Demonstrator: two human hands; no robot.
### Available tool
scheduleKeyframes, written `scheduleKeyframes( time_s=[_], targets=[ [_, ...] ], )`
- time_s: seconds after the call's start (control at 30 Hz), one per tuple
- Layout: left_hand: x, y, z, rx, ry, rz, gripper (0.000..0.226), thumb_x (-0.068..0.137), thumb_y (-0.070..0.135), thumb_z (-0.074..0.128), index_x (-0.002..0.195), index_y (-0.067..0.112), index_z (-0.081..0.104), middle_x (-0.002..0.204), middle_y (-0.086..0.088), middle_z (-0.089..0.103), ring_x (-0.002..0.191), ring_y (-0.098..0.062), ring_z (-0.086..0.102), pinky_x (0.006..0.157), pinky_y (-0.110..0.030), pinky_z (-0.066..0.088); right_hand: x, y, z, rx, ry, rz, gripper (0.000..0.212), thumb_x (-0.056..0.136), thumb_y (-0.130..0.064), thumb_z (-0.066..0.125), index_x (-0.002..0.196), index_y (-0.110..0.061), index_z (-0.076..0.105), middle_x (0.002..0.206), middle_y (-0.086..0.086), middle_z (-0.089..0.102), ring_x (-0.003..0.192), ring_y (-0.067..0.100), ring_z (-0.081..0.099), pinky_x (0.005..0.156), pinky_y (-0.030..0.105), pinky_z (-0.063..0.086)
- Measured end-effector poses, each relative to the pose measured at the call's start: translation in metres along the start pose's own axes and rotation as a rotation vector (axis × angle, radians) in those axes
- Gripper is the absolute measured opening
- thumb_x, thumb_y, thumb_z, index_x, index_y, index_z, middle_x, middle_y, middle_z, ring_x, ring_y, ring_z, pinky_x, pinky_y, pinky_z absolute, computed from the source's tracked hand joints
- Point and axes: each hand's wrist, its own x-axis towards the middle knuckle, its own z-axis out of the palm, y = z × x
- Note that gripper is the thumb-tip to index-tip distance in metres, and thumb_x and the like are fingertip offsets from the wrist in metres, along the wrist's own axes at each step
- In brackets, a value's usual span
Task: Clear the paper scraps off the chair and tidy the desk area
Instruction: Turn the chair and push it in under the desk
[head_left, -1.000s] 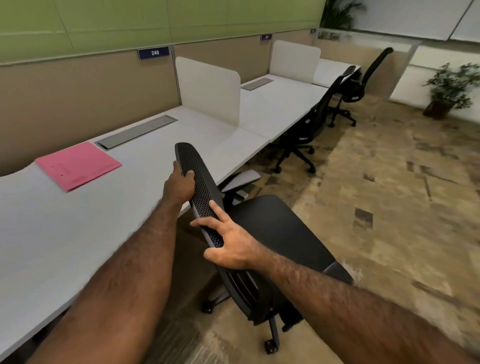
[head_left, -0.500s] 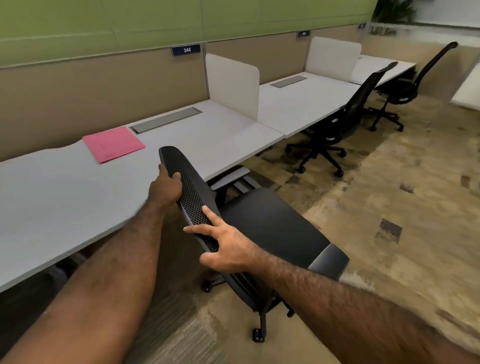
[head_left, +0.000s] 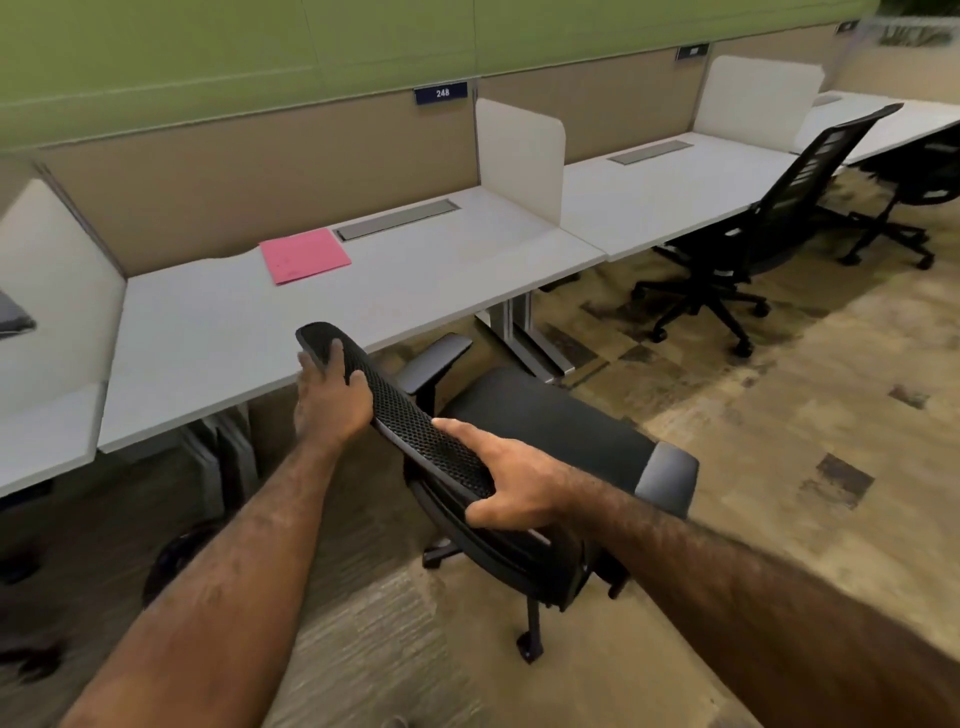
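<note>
A black office chair (head_left: 540, 431) stands in front of the white desk (head_left: 218, 332), its mesh backrest (head_left: 410, 421) toward me and its seat bare, with no paper scraps visible on it. My left hand (head_left: 324, 400) grips the top edge of the backrest near its left end. My right hand (head_left: 511, 478) clasps the same top edge further right, fingers over the mesh. A pink folder (head_left: 304, 255) lies flat on the desk near the back partition.
A white divider (head_left: 519, 156) separates this desk from the neighbouring desk on the right. Two more black chairs (head_left: 753, 228) stand further right on the patterned carpet. Metal desk legs (head_left: 524, 332) stand just beyond the chair. Dark objects lie under the desk at left.
The view has swung left and back, so the desk and folder sit more central. Both hands keep their grip on the backrest, and the chair stands further out from the desk.
</note>
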Motion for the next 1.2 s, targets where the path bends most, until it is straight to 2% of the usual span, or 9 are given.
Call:
scheduleKeyframes(
  time_s=[0.07, 0.23, 0.37, 0.47, 0.6, 0.73, 0.93, 1.07, 1.2],
  targets=[
    [-0.021, -0.007, -0.010, 0.129, 0.038, 0.093, 0.053, 0.096, 0.049, 0.033, 0.147, 0.037, 0.029, 0.163, -0.001, -0.005, 0.149, -0.028, 0.001, 0.119, -0.052, 0.007, -0.019, 0.004, -0.007, -0.016, -0.051, 0.054, 0.101, 0.061, -0.039, 0.064, 0.144, -0.053, 0.008, 0.130, 0.001, 0.056, 0.096, 0.012, 0.060, 0.081, 0.029, 0.054],
    [-0.069, -0.026, -0.035, 0.271, 0.095, 0.336, 0.040, 0.087, 0.047, 0.042, 0.121, 0.029, 0.054, 0.159, -0.001, 0.024, 0.148, -0.024, 0.011, 0.118, -0.049, 0.003, -0.064, 0.017, -0.021, 0.065, -0.242, 0.099, 0.098, 0.066, -0.031, 0.073, 0.143, -0.056, 0.017, 0.135, -0.005, 0.047, 0.111, 0.012, 0.054, 0.096, 0.035, 0.049],
    [-0.103, -0.025, -0.044, 0.231, 0.184, 0.451, 0.032, 0.075, 0.041, 0.044, 0.092, 0.018, 0.060, 0.104, -0.006, 0.067, 0.100, -0.026, 0.057, 0.101, -0.047, 0.038, -0.095, 0.028, -0.025, 0.097, -0.308, 0.082, 0.093, 0.071, -0.028, 0.075, 0.140, -0.061, 0.023, 0.140, -0.010, 0.040, 0.117, 0.009, 0.048, 0.097, 0.033, 0.047],
    [-0.121, -0.027, -0.052, 0.290, 0.194, 0.500, 0.025, 0.070, 0.043, 0.047, 0.078, 0.020, 0.056, 0.073, -0.001, 0.059, 0.074, -0.024, 0.054, 0.074, -0.039, 0.043, -0.115, 0.033, -0.030, 0.122, -0.295, 0.120, 0.085, 0.071, -0.030, 0.078, 0.136, -0.062, 0.033, 0.136, -0.011, 0.046, 0.117, 0.011, 0.051, 0.100, 0.038, 0.048],
    [-0.147, -0.031, -0.057, 0.369, 0.171, 0.543, 0.022, 0.068, 0.043, 0.048, 0.069, 0.021, 0.048, 0.065, -0.001, 0.053, 0.074, -0.026, 0.049, 0.072, -0.040, 0.040, -0.147, 0.039, -0.029, 0.148, -0.163, 0.212, 0.074, 0.060, -0.047, 0.085, 0.120, -0.067, 0.047, 0.120, -0.027, 0.052, 0.108, -0.001, 0.054, 0.100, 0.034, 0.046],
    [-0.177, -0.036, -0.059, 0.451, 0.145, 0.583, 0.032, 0.072, 0.049, 0.048, 0.066, 0.018, 0.049, 0.063, -0.003, 0.052, 0.073, -0.028, 0.050, 0.068, -0.039, 0.041, -0.181, 0.041, -0.012, 0.108, 0.128, 0.342, 0.080, 0.043, -0.082, 0.074, 0.117, -0.065, 0.050, 0.136, -0.029, 0.041, 0.118, 0.001, 0.040, 0.093, 0.028, 0.035],
    [-0.229, -0.048, -0.065, 0.377, 0.107, 0.584, 0.040, 0.077, 0.063, 0.051, 0.066, 0.024, 0.052, 0.061, 0.004, 0.053, 0.065, -0.018, 0.052, 0.056, -0.029, 0.038, -0.203, 0.034, 0.018, -0.205, 0.680, 0.345, 0.097, 0.067, -0.095, 0.018, 0.121, -0.029, 0.064, 0.130, -0.004, 0.063, 0.117, 0.016, 0.055, 0.092, 0.036, 0.046],
    [-0.260, -0.052, -0.070, 0.415, 0.173, 0.581, 0.060, 0.081, 0.073, 0.034, 0.091, 0.023, 0.066, 0.079, 0.002, 0.068, 0.076, -0.021, 0.058, 0.066, -0.034, 0.045, -0.203, 0.035, 0.015, -0.349, 0.716, 0.334, 0.086, 0.083, -0.080, 0.014, 0.138, -0.025, 0.051, 0.150, 0.003, 0.044, 0.141, 0.021, 0.033, 0.114, 0.042, 0.024],
    [-0.278, -0.062, -0.071, 0.426, 0.300, 0.447, 0.073, 0.086, 0.071, 0.026, 0.120, 0.018, 0.063, 0.120, -0.004, 0.067, 0.108, -0.027, 0.059, 0.096, -0.046, 0.041, -0.186, 0.032, 0.010, -0.451, 0.662, 0.341, 0.096, 0.079, -0.085, 0.004, 0.144, -0.026, 0.043, 0.155, 0.002, 0.036, 0.144, 0.018, 0.028, 0.117, 0.042, 0.019]
  ],
)
